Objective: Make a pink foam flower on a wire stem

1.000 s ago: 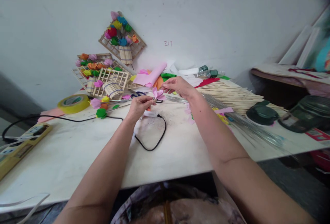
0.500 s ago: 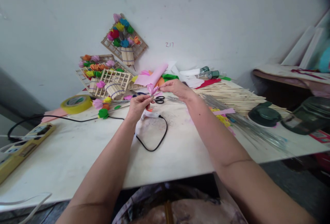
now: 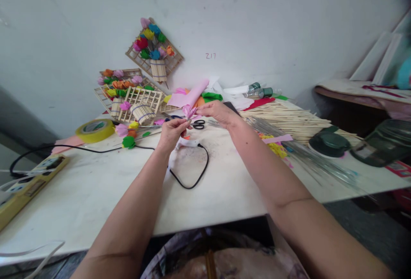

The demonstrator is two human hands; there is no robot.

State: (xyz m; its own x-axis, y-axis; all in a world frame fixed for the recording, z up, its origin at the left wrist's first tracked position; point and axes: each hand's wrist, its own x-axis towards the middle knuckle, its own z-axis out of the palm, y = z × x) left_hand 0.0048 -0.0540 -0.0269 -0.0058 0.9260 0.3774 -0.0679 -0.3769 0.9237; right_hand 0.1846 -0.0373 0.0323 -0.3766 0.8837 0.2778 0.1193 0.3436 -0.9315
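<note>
A pink paper flower (image 3: 188, 111) is pinched at its base between the thumb and fingers of my left hand (image 3: 174, 132). My right hand (image 3: 217, 113) reaches in from the right, its fingertips closed on the flower's petals. Beneath my left hand lies a white glue gun (image 3: 189, 143), partly covered, with a black cord looping over the table. Black-handled scissors (image 3: 199, 124) rest just behind the hands. To the left are finished paper flowers, among them a green one (image 3: 128, 142).
Stick lattices with paper flowers (image 3: 144, 103) stand at the back left. Yellow tape (image 3: 95, 130) and a power strip (image 3: 32, 187) are on the left. Thin wooden sticks (image 3: 289, 116), wires (image 3: 308, 159), a dark lid (image 3: 329, 143) and a jar (image 3: 382, 144) occupy the right.
My right hand has shifted slightly left, and its fingertips are now closer against the petals. The left hand stays almost in place with the flower.
</note>
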